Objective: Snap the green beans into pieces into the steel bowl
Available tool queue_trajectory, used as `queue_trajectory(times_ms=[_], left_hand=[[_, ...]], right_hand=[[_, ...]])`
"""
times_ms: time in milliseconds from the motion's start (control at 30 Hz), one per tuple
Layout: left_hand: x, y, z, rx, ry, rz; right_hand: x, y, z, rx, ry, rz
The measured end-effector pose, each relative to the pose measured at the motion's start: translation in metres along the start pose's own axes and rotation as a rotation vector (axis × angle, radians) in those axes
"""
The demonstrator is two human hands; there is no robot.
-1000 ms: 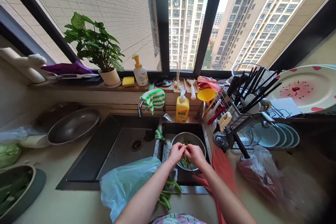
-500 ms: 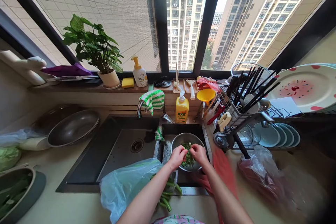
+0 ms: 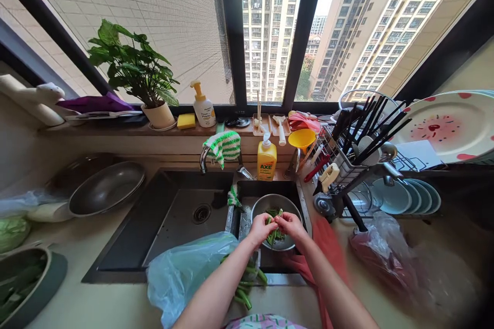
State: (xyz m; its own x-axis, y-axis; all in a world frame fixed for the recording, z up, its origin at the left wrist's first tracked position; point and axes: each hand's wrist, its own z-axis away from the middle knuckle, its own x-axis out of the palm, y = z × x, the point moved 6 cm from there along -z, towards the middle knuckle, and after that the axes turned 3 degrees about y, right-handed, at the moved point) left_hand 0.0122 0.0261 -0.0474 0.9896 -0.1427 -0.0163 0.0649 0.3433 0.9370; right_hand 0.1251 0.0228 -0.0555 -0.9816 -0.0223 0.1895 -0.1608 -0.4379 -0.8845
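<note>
The left hand (image 3: 263,230) and right hand (image 3: 291,226) pinch a green stem (image 3: 281,212) over the metal bowl (image 3: 266,202); if it snapped suddenly, I'd fear a piece flicking past the rim into the sink basin (image 3: 287,187).

We see the bowl (image 3: 266,202) in the right basin of the sink (image 3: 127,249), with greens (image 3: 276,238) inside and the left hand (image 3: 262,229) and right hand (image 3: 292,225) over it; the plastic bag (image 3: 189,264) lies across the sink's front edge, left of the bowl. Behind the bowl we find the AXE bottle (image 3: 266,163), and behind that the windowsill (image 3: 116,128), bearing the potted plant (image 3: 131,69) leftmost, then the sponge (image 3: 186,121). We note the pan (image 3: 108,187) left of the sink.
</note>
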Motion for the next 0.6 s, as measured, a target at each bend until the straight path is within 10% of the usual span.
queue_trajectory(times_ms=[300,600], left_hand=[[0.017,0.033,0.030,-0.216,-0.528,0.489],[-0.008,0.020,-0.005,-0.110,0.098,0.319]], right_hand=[[0.013,-0.010,0.009,0.135,-0.245,-0.463],[0.006,-0.032,0.002,-0.261,-0.002,0.530]])
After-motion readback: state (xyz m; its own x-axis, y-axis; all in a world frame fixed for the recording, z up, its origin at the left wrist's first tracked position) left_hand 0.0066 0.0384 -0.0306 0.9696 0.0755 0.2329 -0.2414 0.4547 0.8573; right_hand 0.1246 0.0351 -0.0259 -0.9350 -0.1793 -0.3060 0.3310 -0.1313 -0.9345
